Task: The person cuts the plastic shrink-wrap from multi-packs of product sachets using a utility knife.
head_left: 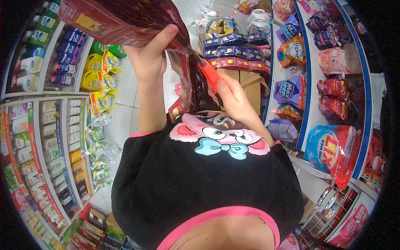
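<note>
My left hand (151, 54) is closed round a thick bundle of dark red sachet strips (110, 23), thumb on top, held up in front of my chest. Part of the bundle hangs down between my two hands. Wrapped round the red handle of a pair of scissors (210, 74), my right hand (233, 96) is on the right side of the hanging strips. The scissor blades point up and left, at the strips' edge. Whether the blades touch or cut the sachets I cannot make out.
A cardboard box (239, 89) beyond my right hand bears rows of blue sachets (231, 53) and red sachets (239, 64). Shelves with detergent bags (290, 89) stand on the right. Yellow bottles (93, 62) and boxed goods line the left shelves, beside a tiled floor (125, 96).
</note>
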`<move>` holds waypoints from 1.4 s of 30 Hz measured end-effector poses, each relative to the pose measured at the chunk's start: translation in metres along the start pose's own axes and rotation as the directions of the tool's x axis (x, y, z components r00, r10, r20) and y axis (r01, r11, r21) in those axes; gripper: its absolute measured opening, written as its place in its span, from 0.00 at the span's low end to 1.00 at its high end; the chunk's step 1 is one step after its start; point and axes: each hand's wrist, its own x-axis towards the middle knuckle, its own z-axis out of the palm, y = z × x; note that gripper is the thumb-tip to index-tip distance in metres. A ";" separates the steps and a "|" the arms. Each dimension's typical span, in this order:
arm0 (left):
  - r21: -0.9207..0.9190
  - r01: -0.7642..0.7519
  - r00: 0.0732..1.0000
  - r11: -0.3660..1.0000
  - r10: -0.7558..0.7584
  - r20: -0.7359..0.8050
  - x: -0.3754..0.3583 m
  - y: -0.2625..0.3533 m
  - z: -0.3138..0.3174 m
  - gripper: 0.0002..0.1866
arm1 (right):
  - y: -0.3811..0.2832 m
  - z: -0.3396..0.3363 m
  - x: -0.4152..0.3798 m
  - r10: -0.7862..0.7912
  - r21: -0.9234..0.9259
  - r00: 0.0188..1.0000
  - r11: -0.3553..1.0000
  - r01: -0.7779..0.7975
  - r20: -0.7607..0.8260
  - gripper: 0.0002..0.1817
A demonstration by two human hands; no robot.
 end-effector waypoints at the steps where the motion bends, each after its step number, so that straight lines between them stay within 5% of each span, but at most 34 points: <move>1: -0.001 0.001 1.000 1.000 -0.001 0.002 0.000 0.000 0.000 0.22 | -0.002 0.000 0.001 0.005 -0.003 1.000 1.000 -0.005 0.001 0.14; 27: -0.024 0.030 0.998 0.999 -0.032 -0.061 0.004 -0.007 -0.012 0.21 | 0.003 -0.012 -0.003 0.077 -0.114 0.996 0.991 -0.070 0.055 0.14; 29: -0.065 0.058 0.997 0.996 -0.062 -0.053 0.005 -0.011 -0.023 0.20 | 0.025 -0.018 -0.012 -0.116 -0.073 0.965 0.992 0.102 -0.233 0.11; 31: -0.142 0.125 0.990 0.982 -0.132 -0.045 0.009 -0.014 -0.032 0.18 | 0.084 -0.043 -0.010 -0.010 -0.024 0.873 1.000 -0.003 -0.488 0.11; 33: -0.104 0.159 0.984 0.982 -0.150 0.094 0.013 -0.009 -0.024 0.18 | 0.175 -0.072 -0.010 0.002 -0.263 0.804 0.944 -0.197 -0.595 0.15; 35: -0.439 0.206 0.957 0.874 -0.086 0.278 0.017 -0.011 -0.018 0.19 | 0.268 -0.091 -0.026 0.216 -0.256 0.717 0.835 -0.488 -0.663 0.19; 39: -0.511 0.240 0.938 0.826 -0.060 0.342 0.014 -0.014 -0.004 0.21 | 0.350 -0.105 -0.048 0.193 -0.364 0.723 0.761 -0.537 -0.663 0.22; 41: -0.501 0.237 0.942 0.832 -0.070 0.329 0.010 -0.015 0.002 0.22 | 0.339 -0.102 -0.032 0.203 -0.437 0.614 0.539 -0.720 -0.763 0.25; 42: -0.470 0.217 0.946 0.856 -0.067 0.316 0.010 -0.015 0.004 0.22 | 0.319 -0.099 -0.013 -0.019 -0.506 0.700 0.704 -0.498 -0.714 0.27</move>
